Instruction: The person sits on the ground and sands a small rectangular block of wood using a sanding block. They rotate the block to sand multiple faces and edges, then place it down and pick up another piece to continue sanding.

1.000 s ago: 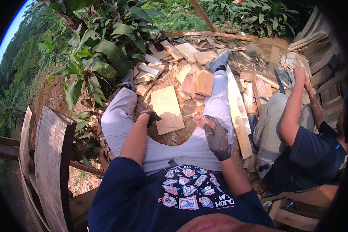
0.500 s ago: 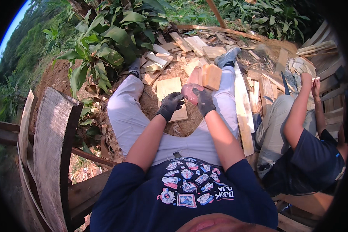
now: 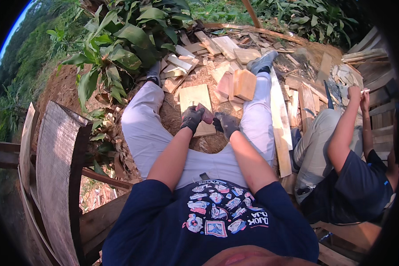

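Both my hands wear dark gloves and meet between my spread knees. My left hand (image 3: 192, 118) is closed round a rounded, pinkish-red piece (image 3: 205, 114), seen nearly edge-on; its material is unclear. Just right of it, my right hand (image 3: 227, 124) is curled, its back up and its fingertips toward the piece. A small gap shows between them, and whatever lies in those right fingers is hidden. Beneath and beyond my hands, a pale square board (image 3: 194, 95) lies on the soil. Wooden blocks (image 3: 245, 84) stand by my right shin, beside a pinkish slab (image 3: 224, 83).
Scattered offcuts (image 3: 226, 46) cover the ground ahead. A long plank (image 3: 279, 119) runs along my right leg. At the right sits another person (image 3: 359, 177), a thin pale stick in their hands. A weathered upright board (image 3: 60, 164) rises at left; broad-leaved plants (image 3: 128, 57) grow ahead-left.
The pinkish piece has come down and left with my left hand, turning from broad side to edge. My right hand has let go of it and moved lower.
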The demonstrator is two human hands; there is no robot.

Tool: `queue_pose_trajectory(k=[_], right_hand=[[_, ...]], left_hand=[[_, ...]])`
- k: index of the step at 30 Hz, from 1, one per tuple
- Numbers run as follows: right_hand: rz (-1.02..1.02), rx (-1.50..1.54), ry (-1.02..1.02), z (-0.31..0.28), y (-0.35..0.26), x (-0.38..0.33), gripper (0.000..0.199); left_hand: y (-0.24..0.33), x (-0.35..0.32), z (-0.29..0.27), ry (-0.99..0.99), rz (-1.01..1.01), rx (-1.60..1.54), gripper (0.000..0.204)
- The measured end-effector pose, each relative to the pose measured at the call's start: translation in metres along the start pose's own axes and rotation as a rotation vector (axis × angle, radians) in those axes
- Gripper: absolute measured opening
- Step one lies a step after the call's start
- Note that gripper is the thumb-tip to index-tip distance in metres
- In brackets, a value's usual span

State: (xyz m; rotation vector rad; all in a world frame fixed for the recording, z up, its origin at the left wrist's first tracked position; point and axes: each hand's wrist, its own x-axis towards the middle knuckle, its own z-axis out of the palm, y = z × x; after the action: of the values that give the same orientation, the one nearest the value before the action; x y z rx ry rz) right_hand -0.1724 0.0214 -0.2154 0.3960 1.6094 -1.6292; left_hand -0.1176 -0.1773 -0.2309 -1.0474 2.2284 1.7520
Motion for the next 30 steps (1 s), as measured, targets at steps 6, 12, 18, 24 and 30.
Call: queue_pose_trajectory(k=[6, 12, 18, 24, 30], right_hand=[[-0.083, 0.343, -0.110, 0.017, 0.029, 0.046, 0.034], [-0.021, 0.108, 0.082, -0.021, -0.041, -0.008, 0.033], [-0.433, -0.048, -0.201, -0.038, -0.115, -0.125, 0.042], [-0.607, -0.267, 0.091, -0.141, -0.125, -0.235, 0.043], [-0.457, -0.632, 0.540, -0.247, -0.021, -0.327, 0.045]], left_hand=[[-0.024, 0.011, -0.011, 0.191, 0.163, 0.132, 0.068], [0.046, -0.025, -0.041, 0.126, 0.309, 0.214, 0.075], [0.172, -0.138, -0.105, -0.812, -0.090, 0.493, 0.060], [0.084, -0.123, -0.071, -0.610, 0.282, 0.772, 0.039], [0.118, -0.099, -0.098, -0.286, 0.468, 0.158, 0.039]])
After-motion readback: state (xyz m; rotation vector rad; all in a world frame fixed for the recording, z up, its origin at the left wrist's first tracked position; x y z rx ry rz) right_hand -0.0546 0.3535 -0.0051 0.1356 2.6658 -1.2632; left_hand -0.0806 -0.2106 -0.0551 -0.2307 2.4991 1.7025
